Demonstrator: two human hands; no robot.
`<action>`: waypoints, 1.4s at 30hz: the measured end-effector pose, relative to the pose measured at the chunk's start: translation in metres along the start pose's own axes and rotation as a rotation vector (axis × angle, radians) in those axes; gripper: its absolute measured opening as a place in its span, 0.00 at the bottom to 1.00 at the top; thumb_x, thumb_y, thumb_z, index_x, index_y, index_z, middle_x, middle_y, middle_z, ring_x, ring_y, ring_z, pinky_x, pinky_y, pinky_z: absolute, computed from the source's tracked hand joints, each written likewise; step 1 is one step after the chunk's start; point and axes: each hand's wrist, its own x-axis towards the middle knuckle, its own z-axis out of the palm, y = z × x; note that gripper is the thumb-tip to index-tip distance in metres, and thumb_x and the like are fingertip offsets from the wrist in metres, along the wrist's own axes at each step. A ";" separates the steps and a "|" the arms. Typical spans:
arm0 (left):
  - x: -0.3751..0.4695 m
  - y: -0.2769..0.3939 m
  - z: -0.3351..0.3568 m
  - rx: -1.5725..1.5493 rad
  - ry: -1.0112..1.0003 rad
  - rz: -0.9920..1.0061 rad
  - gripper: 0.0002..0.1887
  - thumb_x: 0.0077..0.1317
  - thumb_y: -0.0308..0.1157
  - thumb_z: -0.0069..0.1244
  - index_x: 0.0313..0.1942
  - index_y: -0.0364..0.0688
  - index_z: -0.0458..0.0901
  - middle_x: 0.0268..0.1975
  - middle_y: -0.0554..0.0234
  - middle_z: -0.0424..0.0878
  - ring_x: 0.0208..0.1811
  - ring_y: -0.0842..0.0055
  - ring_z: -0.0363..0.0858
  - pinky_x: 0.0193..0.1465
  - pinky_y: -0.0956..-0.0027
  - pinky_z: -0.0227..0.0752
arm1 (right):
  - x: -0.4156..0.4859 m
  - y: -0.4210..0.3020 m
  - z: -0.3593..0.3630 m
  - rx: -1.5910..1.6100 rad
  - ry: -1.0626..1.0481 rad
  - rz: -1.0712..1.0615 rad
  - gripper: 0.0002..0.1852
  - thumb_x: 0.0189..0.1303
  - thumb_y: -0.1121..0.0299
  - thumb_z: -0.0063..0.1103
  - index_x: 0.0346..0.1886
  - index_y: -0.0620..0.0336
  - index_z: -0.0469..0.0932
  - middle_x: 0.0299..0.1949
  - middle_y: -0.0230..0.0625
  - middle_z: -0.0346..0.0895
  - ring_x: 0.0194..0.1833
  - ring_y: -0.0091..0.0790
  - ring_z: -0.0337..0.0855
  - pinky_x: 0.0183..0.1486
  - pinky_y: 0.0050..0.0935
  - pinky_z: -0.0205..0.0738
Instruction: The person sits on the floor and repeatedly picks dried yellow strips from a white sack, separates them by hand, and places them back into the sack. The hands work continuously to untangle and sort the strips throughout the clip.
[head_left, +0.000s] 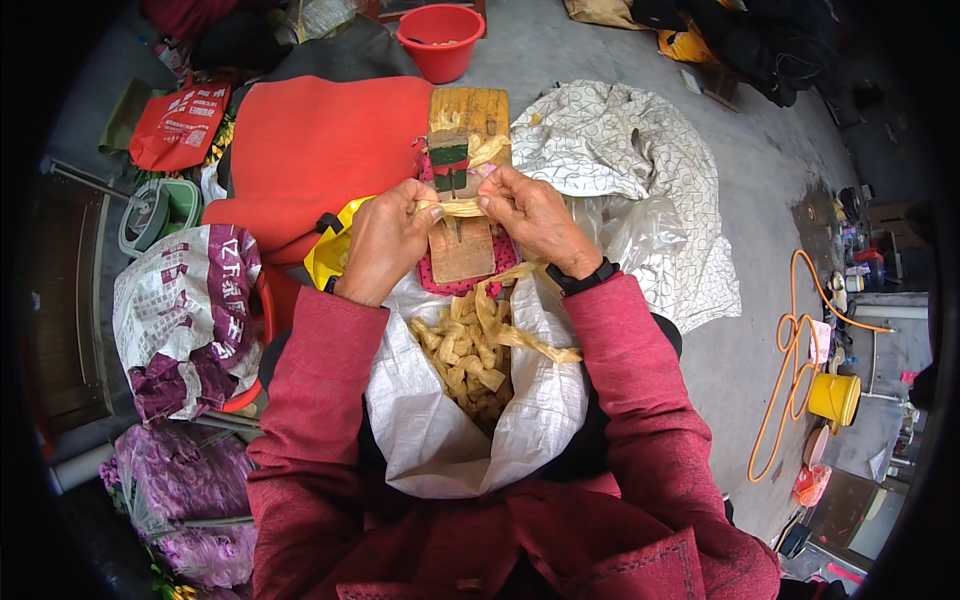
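Observation:
My left hand (395, 238) and my right hand (534, 217) pinch the two ends of a flat, pale yellow strip (457, 208) and hold it stretched between them. Under it is a wooden board (463, 259) with a dark slot or thin blade along its middle, partly covered by the strip. Just beyond stands a block wrapped in dark green and red (450, 161). A white woven sack (547, 375) lies open at my lap, filled with short knotted yellow pieces (465, 345). One longer strip (536, 341) trails over its right edge.
A red cloth (322, 142) spreads at left, near a yellow bag (330, 244). Patterned white fabric (675, 172) and clear plastic (645, 232) lie right. A red bucket (442, 45) stands ahead. Flowers in purple wrapping (187, 502) sit lower left; an orange hose (784, 375) coils on the floor.

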 end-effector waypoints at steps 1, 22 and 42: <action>0.002 -0.002 0.002 0.016 0.039 -0.015 0.02 0.64 0.21 0.53 0.36 0.33 0.78 0.27 0.72 0.77 0.28 0.90 0.71 0.30 0.79 0.67 | 0.000 0.000 0.000 -0.070 0.023 0.002 0.08 0.65 0.65 0.58 0.36 0.59 0.76 0.22 0.30 0.75 0.26 0.24 0.77 0.30 0.25 0.71; -0.014 0.021 0.002 0.029 -0.143 0.319 0.07 0.62 0.26 0.57 0.35 0.38 0.76 0.22 0.68 0.75 0.22 0.83 0.73 0.26 0.76 0.67 | -0.012 -0.019 -0.001 0.428 -0.300 0.078 0.11 0.67 0.63 0.56 0.32 0.58 0.73 0.19 0.22 0.67 0.22 0.15 0.65 0.23 0.20 0.60; -0.018 0.036 0.004 0.132 0.137 0.492 0.06 0.64 0.25 0.54 0.32 0.35 0.73 0.25 0.51 0.72 0.24 0.61 0.74 0.28 0.66 0.67 | -0.008 -0.034 -0.010 0.511 0.007 -0.114 0.20 0.70 0.61 0.52 0.57 0.67 0.74 0.42 0.36 0.85 0.21 0.11 0.58 0.25 0.10 0.56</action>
